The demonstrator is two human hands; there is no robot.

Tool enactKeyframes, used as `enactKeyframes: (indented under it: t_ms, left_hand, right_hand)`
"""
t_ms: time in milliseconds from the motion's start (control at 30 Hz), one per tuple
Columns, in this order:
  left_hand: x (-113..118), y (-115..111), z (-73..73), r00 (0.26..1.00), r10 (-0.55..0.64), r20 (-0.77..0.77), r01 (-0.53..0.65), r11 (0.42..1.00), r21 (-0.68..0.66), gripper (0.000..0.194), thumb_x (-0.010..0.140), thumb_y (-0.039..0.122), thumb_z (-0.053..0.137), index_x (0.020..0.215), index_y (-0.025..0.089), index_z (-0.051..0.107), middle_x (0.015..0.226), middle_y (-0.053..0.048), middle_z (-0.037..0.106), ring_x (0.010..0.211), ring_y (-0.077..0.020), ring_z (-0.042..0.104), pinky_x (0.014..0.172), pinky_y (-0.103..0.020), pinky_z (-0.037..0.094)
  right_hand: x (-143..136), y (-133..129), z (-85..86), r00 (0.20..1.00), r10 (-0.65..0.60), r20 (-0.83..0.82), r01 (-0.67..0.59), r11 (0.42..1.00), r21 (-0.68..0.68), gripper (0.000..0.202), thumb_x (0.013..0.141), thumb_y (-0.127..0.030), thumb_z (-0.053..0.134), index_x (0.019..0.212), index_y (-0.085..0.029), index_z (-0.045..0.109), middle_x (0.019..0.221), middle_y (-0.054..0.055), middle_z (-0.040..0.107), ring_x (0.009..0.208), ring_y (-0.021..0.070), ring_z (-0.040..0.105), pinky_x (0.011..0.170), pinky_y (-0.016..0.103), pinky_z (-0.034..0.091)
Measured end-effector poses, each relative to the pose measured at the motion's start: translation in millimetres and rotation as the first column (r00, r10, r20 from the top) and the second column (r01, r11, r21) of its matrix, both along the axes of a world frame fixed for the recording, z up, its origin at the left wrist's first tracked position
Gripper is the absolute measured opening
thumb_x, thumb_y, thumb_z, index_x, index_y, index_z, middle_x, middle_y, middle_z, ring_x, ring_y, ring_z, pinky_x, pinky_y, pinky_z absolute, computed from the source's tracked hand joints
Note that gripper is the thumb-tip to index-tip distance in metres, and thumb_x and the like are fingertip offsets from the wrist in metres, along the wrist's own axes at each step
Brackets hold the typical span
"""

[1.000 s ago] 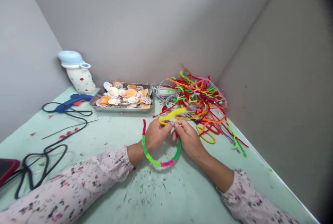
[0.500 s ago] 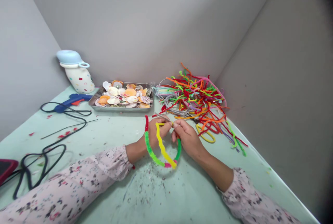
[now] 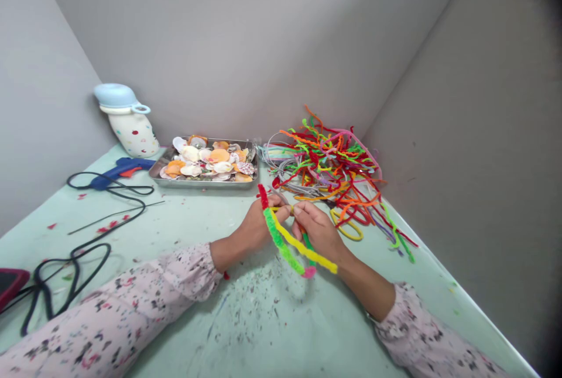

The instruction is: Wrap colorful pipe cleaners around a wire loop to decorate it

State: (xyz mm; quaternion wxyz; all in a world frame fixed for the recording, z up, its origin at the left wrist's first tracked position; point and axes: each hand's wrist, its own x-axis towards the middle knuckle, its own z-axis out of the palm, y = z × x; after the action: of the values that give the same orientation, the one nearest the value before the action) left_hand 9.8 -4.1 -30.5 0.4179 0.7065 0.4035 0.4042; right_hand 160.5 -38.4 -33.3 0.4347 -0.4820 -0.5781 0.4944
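Observation:
My left hand (image 3: pixel 260 221) and my right hand (image 3: pixel 317 227) meet over the middle of the table, both closed in a pinch. Between their fingertips runs a yellow pipe cleaner (image 3: pixel 302 247), its long free end slanting down to the right across my right wrist. Hanging below the hands is a curved band (image 3: pixel 282 244) wrapped in red, bright green and pink fuzzy pipe cleaner, with a darker green part rising to my right fingers. A thin grey strip shows above my left fingers. The exact grip of the fingertips is partly hidden.
A metal tray (image 3: pixel 204 184) of seashells stands behind my left hand. To the right lies a tangled heap of coloured pipe cleaners (image 3: pixel 333 155). On the left are a blue glue gun (image 3: pixel 116 172), its black cord (image 3: pixel 144 208), a white bottle (image 3: pixel 134 132) and a red-edged device (image 3: pixel 17 284).
The yellow pipe cleaner's free end has swung right and up, from below the hands to over my right wrist. The coloured band has turned and looks narrower. Both hands stay nearly in place.

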Motion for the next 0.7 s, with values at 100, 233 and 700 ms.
enactKeyframes:
  t_ms: [100, 233, 700]
  left_hand:
    - [0.1, 0.2, 0.0, 1.000, -0.007, 0.016, 0.007, 1.000, 0.022, 0.024, 0.080, 0.031, 0.053, 0.060, 0.017, 0.053, 0.066, -0.001, 0.057, 0.064, -0.0133, 0.052, 0.060, -0.025, 0.040]
    - [-0.7, -1.1, 2.2, 0.998, 0.022, 0.065, -0.019, 0.998, -0.052, 0.014, 0.079, 0.030, 0.055, 0.075, 0.017, 0.057, 0.073, -0.001, 0.062, 0.065, -0.0130, 0.055, 0.059, -0.024, 0.041]
    - [-0.5, -2.2, 1.5, 0.996, 0.055, 0.077, -0.048, 0.994, -0.094, 0.010, 0.077, 0.025, 0.057, 0.080, 0.016, 0.060, 0.074, -0.003, 0.063, 0.065, -0.0133, 0.058, 0.057, -0.023, 0.042]
  right_hand:
    - [0.7, 1.2, 0.6, 1.000, 0.001, -0.012, -0.001, 1.000, 0.015, 0.027, 0.087, -0.046, 0.044, 0.079, -0.021, 0.050, 0.049, -0.005, 0.052, 0.047, 0.0112, 0.043, 0.051, 0.024, 0.034]
    - [1.8, 2.3, -1.8, 1.000, -0.002, -0.010, 0.002, 1.000, 0.016, 0.027, 0.088, -0.046, 0.044, 0.079, -0.022, 0.050, 0.050, -0.005, 0.052, 0.047, 0.0112, 0.042, 0.051, 0.024, 0.032]
    - [0.9, 2.1, -4.1, 1.000, -0.017, 0.010, 0.017, 1.000, 0.020, 0.026, 0.089, -0.045, 0.043, 0.081, -0.021, 0.049, 0.050, -0.006, 0.052, 0.046, 0.0099, 0.040, 0.048, 0.022, 0.031]
